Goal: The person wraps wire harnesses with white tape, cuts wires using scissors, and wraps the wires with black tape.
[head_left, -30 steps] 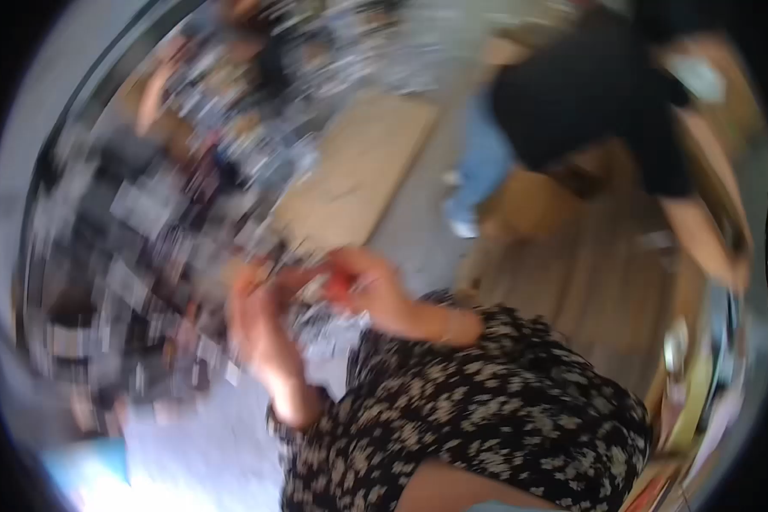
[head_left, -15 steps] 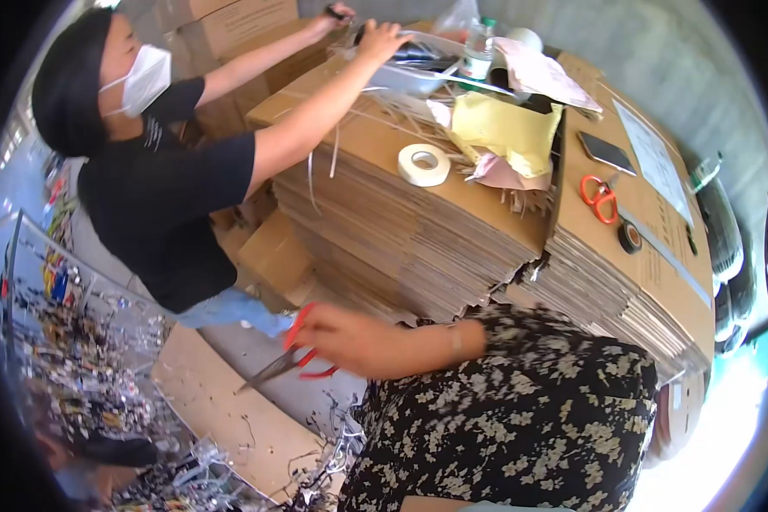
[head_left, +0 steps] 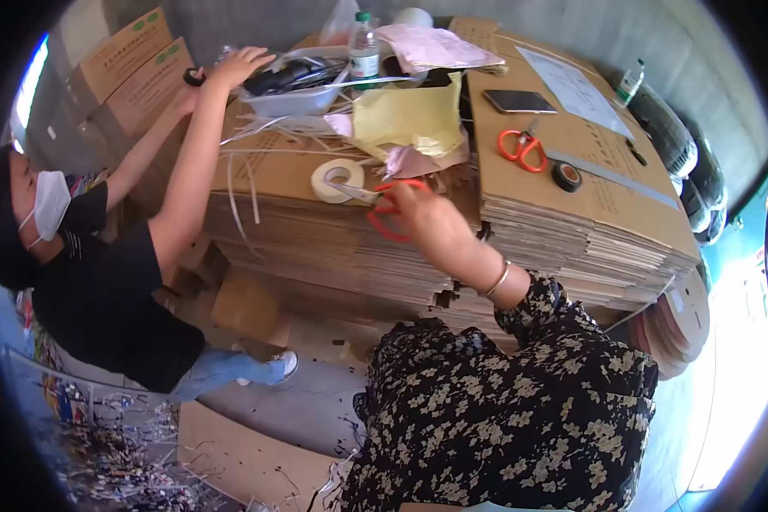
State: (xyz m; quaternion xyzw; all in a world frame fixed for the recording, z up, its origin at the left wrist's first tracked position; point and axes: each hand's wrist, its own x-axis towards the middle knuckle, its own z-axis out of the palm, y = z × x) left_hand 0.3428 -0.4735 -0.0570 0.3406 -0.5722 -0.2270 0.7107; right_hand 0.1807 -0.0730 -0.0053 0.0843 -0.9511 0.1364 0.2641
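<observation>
My right hand (head_left: 435, 224), with a bracelet (head_left: 501, 277) at the wrist, is closed on red-handled scissors (head_left: 390, 222). Their blades point left, over or against a roll of white tape (head_left: 337, 180); whether they touch it I cannot tell. The tape lies flat near the front edge of stacked cardboard (head_left: 341, 235). Just behind my hand are a yellow padded envelope (head_left: 405, 115) and a crumpled pink sheet (head_left: 427, 166). A second pair of red-handled scissors (head_left: 521, 152) rests to the right, beside a black tape roll (head_left: 567, 177). My left hand is out of view.
At left, a masked person in a black shirt (head_left: 102, 311) reaches over the stack toward a plastic tray (head_left: 294, 102). A bottle (head_left: 364, 55) stands beside it. A phone (head_left: 520, 101) and a paper sheet (head_left: 572, 85) lie at right. A cable-strewn board (head_left: 247, 452) is below.
My right hand has moved up and right with the scissors, from over the floor to the tape on the cardboard. The view has shifted, and the other person appears further left.
</observation>
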